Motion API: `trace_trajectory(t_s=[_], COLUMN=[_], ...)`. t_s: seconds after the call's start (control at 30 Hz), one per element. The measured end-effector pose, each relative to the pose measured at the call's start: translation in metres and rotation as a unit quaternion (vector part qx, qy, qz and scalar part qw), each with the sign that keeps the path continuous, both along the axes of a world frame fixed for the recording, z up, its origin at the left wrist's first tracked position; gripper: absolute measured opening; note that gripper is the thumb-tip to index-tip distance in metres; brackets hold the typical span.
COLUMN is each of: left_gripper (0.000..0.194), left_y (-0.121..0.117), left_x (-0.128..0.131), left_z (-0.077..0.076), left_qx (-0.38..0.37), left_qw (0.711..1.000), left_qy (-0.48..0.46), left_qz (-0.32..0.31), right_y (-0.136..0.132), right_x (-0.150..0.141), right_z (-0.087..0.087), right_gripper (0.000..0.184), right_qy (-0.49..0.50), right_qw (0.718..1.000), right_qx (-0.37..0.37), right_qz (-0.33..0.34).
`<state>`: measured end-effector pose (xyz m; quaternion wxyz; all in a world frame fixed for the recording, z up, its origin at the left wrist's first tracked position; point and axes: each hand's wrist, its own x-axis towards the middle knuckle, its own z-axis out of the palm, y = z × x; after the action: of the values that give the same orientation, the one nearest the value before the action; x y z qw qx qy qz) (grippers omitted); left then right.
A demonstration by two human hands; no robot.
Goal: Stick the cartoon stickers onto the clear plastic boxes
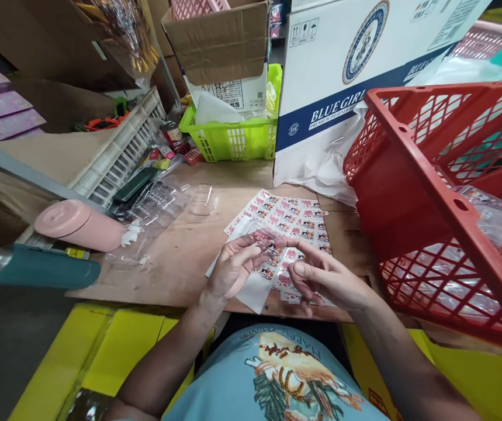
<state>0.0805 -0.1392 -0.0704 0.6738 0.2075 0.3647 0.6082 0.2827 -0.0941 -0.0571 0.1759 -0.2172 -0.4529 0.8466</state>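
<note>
My left hand [233, 266] is closed on a small clear plastic box [265, 235], thumb on the near side. Pink print shows on or through the box. Reaching in from the right, my right hand [321, 272] has its index finger stretched to the box's right edge. Its thumb and other fingers are loosely bent and apart, with nothing visible between them. Under both hands lie sheets of cat stickers [307, 225] with pink lettering. A white piece of paper [254, 297] sticks out toward the table's front edge.
A clear plastic tray [204, 200] lies left of the sheets. Further left are a pink tumbler [79, 225] and a teal bottle [53, 266]. A red crate [408, 175] with clear packaging stands right. Behind are a green basket [237, 140] and a white carton [316, 76].
</note>
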Motion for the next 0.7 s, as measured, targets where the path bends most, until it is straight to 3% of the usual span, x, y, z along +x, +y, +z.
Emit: trace_trajectory(t_s=[0.43,0.7], left_gripper=[0.016,0.011], left_y=[0.0009,0.0012], left_x=[0.0004,0.0009], left_z=[-0.0029,0.0012], left_qx=[-0.044,-0.016], left_qw=[0.998,1.0], left_qy=[0.016,0.019], left_qz=[0.03,0.013], right_y=[0.0004,-0.0005], right_x=[-0.0026,-0.0047], right_z=[0.0004,0.0066], right_gripper=[0.061,0.057], right_qy=[-0.03,-0.029], right_qw=[0.999,0.999], right_qx=[0.025,0.038], right_qz=[-0.004,-0.013])
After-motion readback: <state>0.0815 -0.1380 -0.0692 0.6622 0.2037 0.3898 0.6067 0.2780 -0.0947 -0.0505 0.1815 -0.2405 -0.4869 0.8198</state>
